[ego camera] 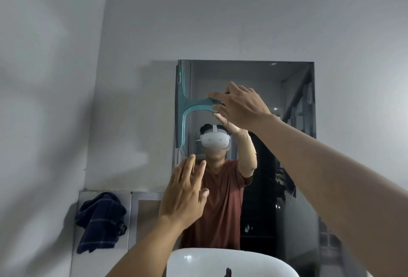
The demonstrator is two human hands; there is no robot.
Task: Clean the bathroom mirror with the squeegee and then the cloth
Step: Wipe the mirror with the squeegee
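Note:
The mirror [265, 82] hangs on the grey wall above the basin. A teal squeegee [183, 108] lies against its left edge, blade upright from near the top corner down to mid-height. My right hand [240, 106] grips the squeegee's handle, which points right. My left hand [185, 190] is raised lower down at the mirror's left edge, fingers spread, holding nothing; whether it touches the glass I cannot tell. A dark blue checked cloth [100, 219] hangs to the left, below the mirror. The glass reflects a person wearing a headset and a rust shirt.
A white basin [220, 261] sits at the bottom centre, with a dark tap tip [227, 273] at the frame's edge. Grey walls meet in a corner at the upper left. Pale tiles [145, 217] run behind the cloth.

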